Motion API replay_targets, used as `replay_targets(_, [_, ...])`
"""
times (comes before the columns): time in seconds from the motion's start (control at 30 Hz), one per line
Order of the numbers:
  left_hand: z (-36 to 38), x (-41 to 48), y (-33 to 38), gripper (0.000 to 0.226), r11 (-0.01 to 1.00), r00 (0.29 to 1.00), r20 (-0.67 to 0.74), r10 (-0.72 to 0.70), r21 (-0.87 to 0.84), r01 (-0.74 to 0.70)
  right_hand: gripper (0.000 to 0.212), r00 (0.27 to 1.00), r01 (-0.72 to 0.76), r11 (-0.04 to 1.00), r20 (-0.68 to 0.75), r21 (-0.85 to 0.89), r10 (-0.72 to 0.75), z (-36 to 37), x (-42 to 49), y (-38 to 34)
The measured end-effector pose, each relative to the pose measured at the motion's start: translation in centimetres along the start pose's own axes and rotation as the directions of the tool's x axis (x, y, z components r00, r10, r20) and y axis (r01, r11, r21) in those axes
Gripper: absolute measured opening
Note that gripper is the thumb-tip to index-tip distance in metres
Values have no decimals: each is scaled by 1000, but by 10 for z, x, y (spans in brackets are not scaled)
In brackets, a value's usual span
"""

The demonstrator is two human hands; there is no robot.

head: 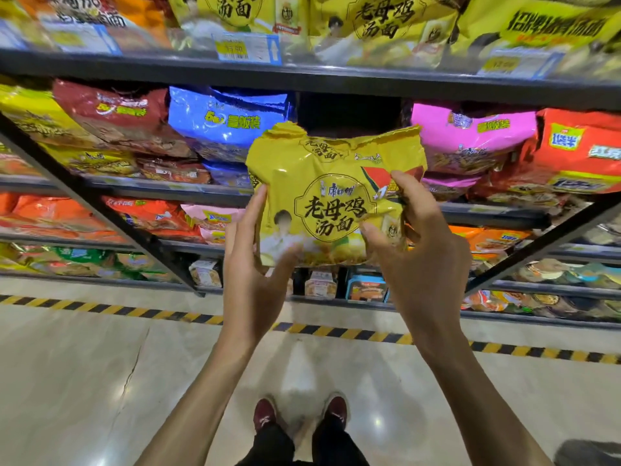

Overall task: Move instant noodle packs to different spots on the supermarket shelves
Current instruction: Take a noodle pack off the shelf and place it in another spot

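A yellow multi-pack of instant noodles [322, 193] with black lettering is held up in front of the shelves. My left hand [252, 274] grips its lower left edge, thumb on the front. My right hand [423, 257] grips its right side, fingers curled over the front. Right behind the pack there is a dark gap [349, 112] on the second shelf, between a blue pack [228, 122] and a pink pack [470, 136].
The top shelf [302, 79] carries more yellow packs [379, 25] and price tags [247, 48]. Red, orange and yellow packs fill the lower shelves. Black shelf braces [100, 203] slant on both sides. A yellow-black striped line [336, 331] marks the floor by my shoes.
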State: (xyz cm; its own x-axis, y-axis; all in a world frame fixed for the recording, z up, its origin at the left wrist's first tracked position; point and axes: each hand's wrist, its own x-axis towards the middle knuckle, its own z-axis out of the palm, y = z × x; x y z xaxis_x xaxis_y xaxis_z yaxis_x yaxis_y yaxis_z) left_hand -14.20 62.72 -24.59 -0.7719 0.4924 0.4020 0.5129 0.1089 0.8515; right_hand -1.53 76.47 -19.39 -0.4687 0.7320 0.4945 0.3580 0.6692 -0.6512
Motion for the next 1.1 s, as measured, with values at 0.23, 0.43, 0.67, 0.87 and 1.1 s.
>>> replay_targets(0.23, [-71, 20, 4, 76, 997, 1000, -5, -16, -76, 15, 64, 1000, 8, 999, -14, -36, -8, 15, -3, -71])
replay_targets(0.43, [-137, 36, 5, 73, 995, 998, -12, 69, -65, -70, 66, 1000, -11, 998, -8, 70, 12, 29, -9, -137])
replay_targets(0.67, [-186, 50, 10, 72, 994, 995, 3, 101, -40, -101, 65, 996, 76, 996, -42, 51, -74, 39, -5, -181])
replay_targets(0.87, [-209, 59, 12, 69, 991, 991, 8, 131, -28, -131, 65, 992, 122, 991, -45, 60, -119, 40, -3, -197])
replay_targets(1.1, [-213, 94, 29, 69, 974, 978, -30, 209, -82, -210, 68, 972, 227, 966, -92, 122, -217, 24, 29, -208])
